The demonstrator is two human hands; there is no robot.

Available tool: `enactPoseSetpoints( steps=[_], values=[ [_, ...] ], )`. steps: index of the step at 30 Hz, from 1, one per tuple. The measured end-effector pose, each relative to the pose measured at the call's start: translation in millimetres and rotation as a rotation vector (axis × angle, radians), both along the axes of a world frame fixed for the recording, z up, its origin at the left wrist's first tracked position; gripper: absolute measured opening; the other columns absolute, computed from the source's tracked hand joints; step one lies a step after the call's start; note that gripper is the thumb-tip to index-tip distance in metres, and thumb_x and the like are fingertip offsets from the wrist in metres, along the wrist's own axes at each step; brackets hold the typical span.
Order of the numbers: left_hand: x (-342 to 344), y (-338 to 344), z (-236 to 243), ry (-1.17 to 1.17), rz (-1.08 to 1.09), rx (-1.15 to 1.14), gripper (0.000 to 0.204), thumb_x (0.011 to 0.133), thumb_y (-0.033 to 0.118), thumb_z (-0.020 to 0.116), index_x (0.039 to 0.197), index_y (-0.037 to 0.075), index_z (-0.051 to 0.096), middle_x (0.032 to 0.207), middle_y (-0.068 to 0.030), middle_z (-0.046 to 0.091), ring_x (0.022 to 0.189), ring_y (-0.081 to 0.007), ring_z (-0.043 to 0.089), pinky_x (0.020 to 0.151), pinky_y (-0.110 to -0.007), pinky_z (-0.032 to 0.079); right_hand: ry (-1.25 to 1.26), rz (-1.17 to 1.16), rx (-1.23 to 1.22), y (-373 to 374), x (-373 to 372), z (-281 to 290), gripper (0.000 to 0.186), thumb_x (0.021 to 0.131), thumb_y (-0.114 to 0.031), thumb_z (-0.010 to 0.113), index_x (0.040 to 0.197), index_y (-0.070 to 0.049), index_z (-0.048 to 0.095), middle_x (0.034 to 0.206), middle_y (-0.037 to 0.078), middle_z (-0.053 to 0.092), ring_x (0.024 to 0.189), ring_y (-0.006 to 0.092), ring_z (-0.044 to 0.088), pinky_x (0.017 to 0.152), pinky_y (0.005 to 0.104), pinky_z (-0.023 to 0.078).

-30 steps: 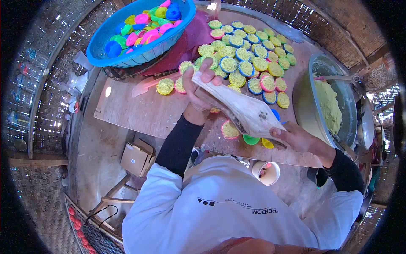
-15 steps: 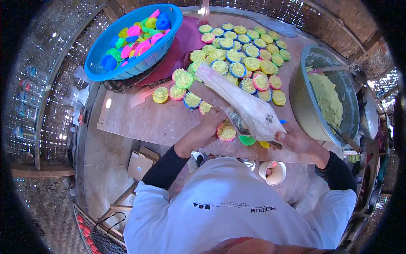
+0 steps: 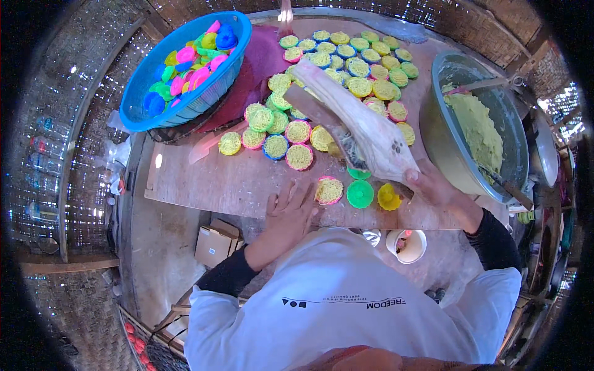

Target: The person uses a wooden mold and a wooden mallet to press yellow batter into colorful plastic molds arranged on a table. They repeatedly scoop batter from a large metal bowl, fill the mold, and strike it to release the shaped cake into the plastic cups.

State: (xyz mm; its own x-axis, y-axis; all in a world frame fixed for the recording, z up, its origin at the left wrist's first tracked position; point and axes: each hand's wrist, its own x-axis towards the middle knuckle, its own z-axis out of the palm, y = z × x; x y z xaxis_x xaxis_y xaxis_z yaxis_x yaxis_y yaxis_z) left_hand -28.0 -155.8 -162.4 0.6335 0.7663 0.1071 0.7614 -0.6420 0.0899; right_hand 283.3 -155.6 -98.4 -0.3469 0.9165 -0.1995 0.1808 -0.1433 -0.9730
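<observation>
On the head cam I've got the right hand (image 3: 438,190) with its fingers clamped on the near end of a white cloth-covered wooden tool (image 3: 365,127), which slants over the worktop (image 3: 192,176) and hides some filled molds (image 3: 299,132). Left hand (image 3: 289,215) is released, fingers spread palm-down at the edge, just beside a pink mold of yellow strands (image 3: 328,190). Right of that I see 2 green molds (image 3: 360,194) and 1 yellow mold (image 3: 388,198). Dough (image 3: 479,127) sits in a big basin (image 3: 447,154) over right.
</observation>
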Motion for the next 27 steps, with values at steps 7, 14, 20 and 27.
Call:
enactPoseSetpoints(
  steps=[7,14,20,27],
  values=[
    [9,72,48,-0.843,-0.042,-0.204,0.059,0.069,0.028,0.068,0.118,0.003,0.046,0.123,-0.0144,0.045,0.113,-0.0283,0.042,0.09,-0.046,0.034,-0.17,0.278,-0.018,13,-50,21,0.055,0.088,-0.047,0.043,0.115,0.001,0.049,0.091,0.005,0.059,0.078,0.0115,0.054,0.07,0.0258,0.044],
    [-28,70,22,-1.129,0.147,-0.066,0.041,0.065,0.013,0.073,0.101,0.001,0.058,0.095,-0.0104,0.062,0.088,-0.0239,0.058,0.083,-0.035,0.044,-0.062,0.047,0.309,19,-71,-27,0.035,0.086,-0.026,0.05,0.114,-0.005,0.052,0.096,0.006,0.059,0.092,0.0201,0.055,0.082,0.0358,0.04],
    [-45,49,40,-1.357,0.432,-0.123,0.034,0.068,0.003,0.068,0.1,-0.001,0.058,0.096,-0.0102,0.061,0.088,-0.0196,0.057,0.08,-0.032,0.044,-1.02,0.111,0.66,6,-88,-68,0.035,0.073,-0.01,0.056,0.106,0.0,0.053,0.095,0.012,0.06,0.094,0.0278,0.054,0.092,0.0463,0.032],
    [-52,51,47,-1.326,0.449,-0.14,0.037,0.067,0.003,0.07,0.101,-0.002,0.057,0.096,-0.0095,0.061,0.088,-0.0176,0.057,0.079,-0.031,0.044,-1.015,0.063,0.775,8,-92,-72,0.035,0.075,-0.01,0.054,0.108,-0.001,0.052,0.093,0.008,0.061,0.089,0.0221,0.056,0.094,0.0455,0.03]
  ],
)
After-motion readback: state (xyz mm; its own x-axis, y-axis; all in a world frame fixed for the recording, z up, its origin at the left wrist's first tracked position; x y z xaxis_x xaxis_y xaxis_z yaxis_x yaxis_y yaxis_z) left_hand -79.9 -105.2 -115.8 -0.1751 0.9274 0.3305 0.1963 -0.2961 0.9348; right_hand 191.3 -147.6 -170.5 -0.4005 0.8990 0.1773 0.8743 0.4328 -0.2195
